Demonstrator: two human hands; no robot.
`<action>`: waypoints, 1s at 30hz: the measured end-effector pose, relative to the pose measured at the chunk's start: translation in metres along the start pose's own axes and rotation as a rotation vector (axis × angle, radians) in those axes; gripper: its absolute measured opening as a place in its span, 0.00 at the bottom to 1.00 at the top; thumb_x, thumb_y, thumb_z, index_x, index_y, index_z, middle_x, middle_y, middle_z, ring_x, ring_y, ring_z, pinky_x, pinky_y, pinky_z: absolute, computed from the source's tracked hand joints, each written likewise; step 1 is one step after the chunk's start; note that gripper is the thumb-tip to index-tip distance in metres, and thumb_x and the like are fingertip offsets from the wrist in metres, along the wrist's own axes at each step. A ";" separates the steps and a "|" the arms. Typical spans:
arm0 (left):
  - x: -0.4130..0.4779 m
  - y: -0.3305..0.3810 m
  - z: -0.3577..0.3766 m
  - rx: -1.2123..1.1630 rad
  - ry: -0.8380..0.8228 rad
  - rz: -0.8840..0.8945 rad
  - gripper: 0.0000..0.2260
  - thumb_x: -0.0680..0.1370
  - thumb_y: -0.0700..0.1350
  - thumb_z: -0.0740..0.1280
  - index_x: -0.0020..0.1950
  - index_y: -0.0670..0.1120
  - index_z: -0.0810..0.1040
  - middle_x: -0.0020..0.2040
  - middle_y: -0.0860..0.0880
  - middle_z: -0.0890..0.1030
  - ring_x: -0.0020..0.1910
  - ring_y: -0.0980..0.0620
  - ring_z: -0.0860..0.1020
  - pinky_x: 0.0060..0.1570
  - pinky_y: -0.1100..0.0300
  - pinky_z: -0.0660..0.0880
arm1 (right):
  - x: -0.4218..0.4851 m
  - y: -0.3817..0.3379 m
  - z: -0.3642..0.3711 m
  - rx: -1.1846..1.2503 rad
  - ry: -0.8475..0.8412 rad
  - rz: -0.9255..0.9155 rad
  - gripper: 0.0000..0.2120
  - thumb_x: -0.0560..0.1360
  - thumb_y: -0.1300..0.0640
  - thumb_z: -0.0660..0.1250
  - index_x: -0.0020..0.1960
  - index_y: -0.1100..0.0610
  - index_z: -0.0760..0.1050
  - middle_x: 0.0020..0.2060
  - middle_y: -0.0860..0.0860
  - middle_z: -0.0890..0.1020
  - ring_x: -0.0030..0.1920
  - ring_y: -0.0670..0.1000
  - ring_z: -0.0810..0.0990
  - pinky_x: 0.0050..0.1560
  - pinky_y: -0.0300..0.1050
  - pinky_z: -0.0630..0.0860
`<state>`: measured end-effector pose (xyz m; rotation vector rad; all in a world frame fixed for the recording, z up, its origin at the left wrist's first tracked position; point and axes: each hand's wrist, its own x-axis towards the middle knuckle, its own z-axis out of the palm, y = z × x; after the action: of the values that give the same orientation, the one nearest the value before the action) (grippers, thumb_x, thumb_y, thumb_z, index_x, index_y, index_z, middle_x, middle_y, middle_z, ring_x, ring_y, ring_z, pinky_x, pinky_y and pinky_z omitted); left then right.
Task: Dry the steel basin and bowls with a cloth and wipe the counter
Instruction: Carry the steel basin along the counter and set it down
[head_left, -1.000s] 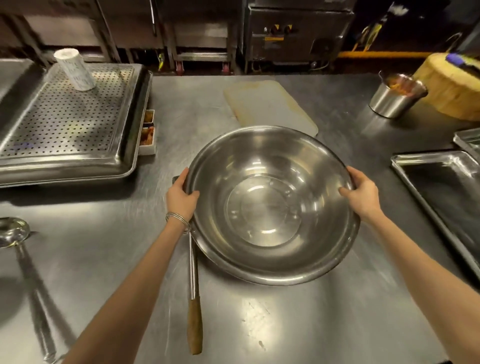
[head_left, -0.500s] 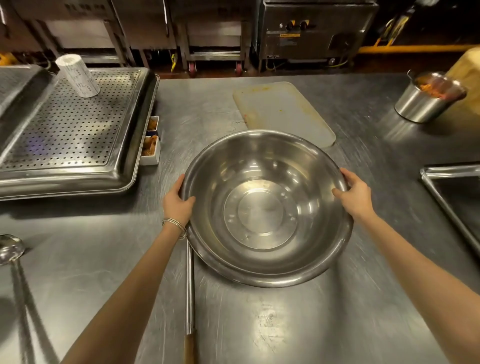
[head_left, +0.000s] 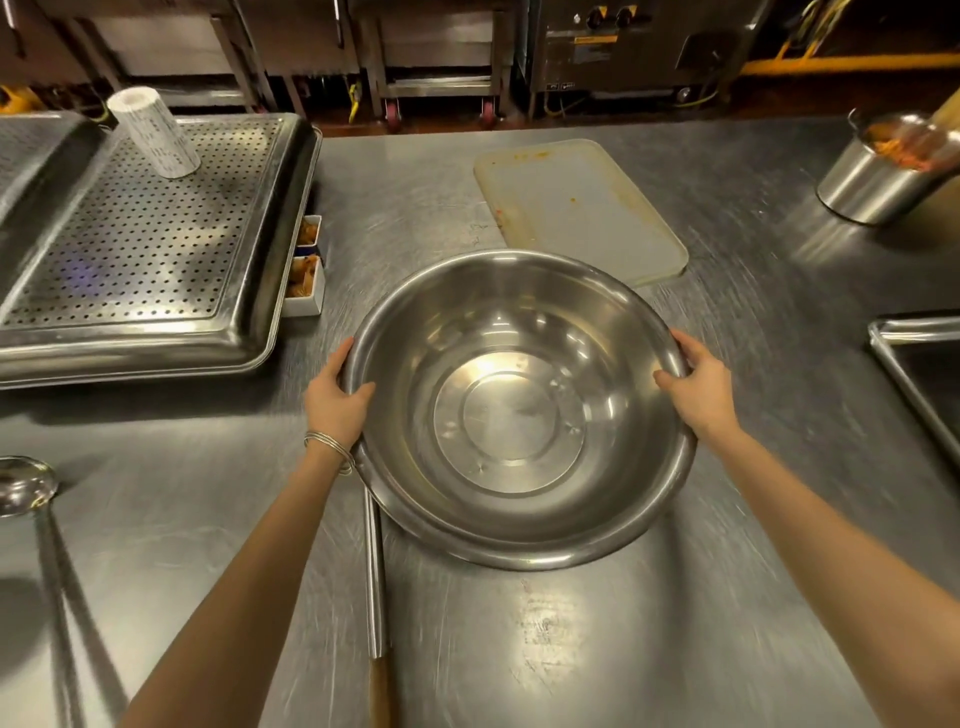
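**Both hands grip the rim of the big steel basin**

A large round stainless-steel basin (head_left: 519, 415) sits mouth-up at the middle of the brushed steel counter (head_left: 623, 654), directly in front of the person. Its inside is bare and shiny. Whether its base rests flat on the counter cannot be told.

The left hand (head_left: 335, 400) holds the rim at about 9 o'clock, thumb hooked over the inner edge and fingers curled round the outside. Thin metal bangles (head_left: 330, 447) circle that wrist. The right hand (head_left: 698, 392) holds the rim at about 3 o'clock in the same way, thumb inside and fingers wrapped outside.

A long steel utensil shaft with a wooden end (head_left: 375, 587) runs out from under the basin's edge at about 7 o'clock, towards the person.

Taking the basin as the centre of the dial:
- At 1 o'clock, just beyond the rim, lies a pale, stained plastic cutting board (head_left: 576, 208).
- At 2 o'clock, well apart, stands a small steel pot holding orange food (head_left: 878, 176).
- At 3 o'clock, at the picture's edge, is a flat steel tray (head_left: 919, 364).
- At 10 o'clock lies a perforated steel tray (head_left: 140, 234) with a white paper roll (head_left: 153, 132) standing on it, and small white boxes of food (head_left: 306, 275) tucked against its side.
- At 8 o'clock lies a steel ladle (head_left: 26, 486).
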<state>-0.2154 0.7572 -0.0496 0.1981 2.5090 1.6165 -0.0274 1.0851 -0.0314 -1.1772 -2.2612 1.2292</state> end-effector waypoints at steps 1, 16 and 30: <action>0.000 -0.003 -0.002 0.005 0.005 -0.002 0.28 0.72 0.31 0.67 0.70 0.46 0.68 0.66 0.46 0.74 0.63 0.50 0.72 0.63 0.60 0.68 | 0.000 -0.002 0.002 -0.001 -0.004 -0.006 0.28 0.73 0.67 0.65 0.71 0.56 0.66 0.60 0.52 0.77 0.51 0.47 0.75 0.54 0.38 0.69; -0.003 0.007 -0.023 0.323 -0.123 0.111 0.25 0.74 0.43 0.67 0.71 0.44 0.66 0.68 0.44 0.70 0.66 0.44 0.69 0.63 0.55 0.65 | -0.003 -0.005 0.002 -0.358 -0.133 -0.178 0.32 0.73 0.56 0.70 0.72 0.61 0.61 0.70 0.58 0.65 0.69 0.57 0.65 0.70 0.49 0.62; -0.165 0.021 -0.117 0.876 -0.165 0.593 0.29 0.74 0.60 0.52 0.70 0.46 0.68 0.68 0.44 0.72 0.69 0.44 0.67 0.66 0.45 0.64 | -0.210 -0.051 -0.011 -0.630 -0.005 -0.724 0.31 0.74 0.42 0.51 0.70 0.60 0.65 0.68 0.59 0.69 0.70 0.58 0.65 0.71 0.57 0.53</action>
<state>-0.0762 0.6296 0.0263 1.1905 2.9846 0.4240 0.0819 0.9123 0.0391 -0.3876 -2.7810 0.2527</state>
